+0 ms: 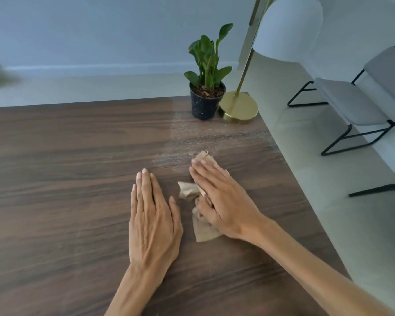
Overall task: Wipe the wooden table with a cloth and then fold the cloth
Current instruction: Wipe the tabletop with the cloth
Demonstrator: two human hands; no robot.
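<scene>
Head view looks down on a dark wooden desk, with both bare forearms reaching in from the near edge. The left hand lies palm down on the bare wood, its fingers straight, close together and holding nothing. Just to its right, the right hand presses flat on a crumpled beige cloth; its fingers are stretched out over the fabric rather than curled around it, so the cloth is pinned beneath the palm, not gripped. Bits of the cloth stick out beyond the fingertips, beside the thumb and below the heel of the hand. The cloth sits on the right half of the desk, nearer the front than the back. A pale, hazy streak shows on the wood from the cloth toward the far right corner. In that corner stands a leafy plant in a black pot, just beside the round brass base of a lamp. Grey chairs stand on the floor off to the right.
</scene>
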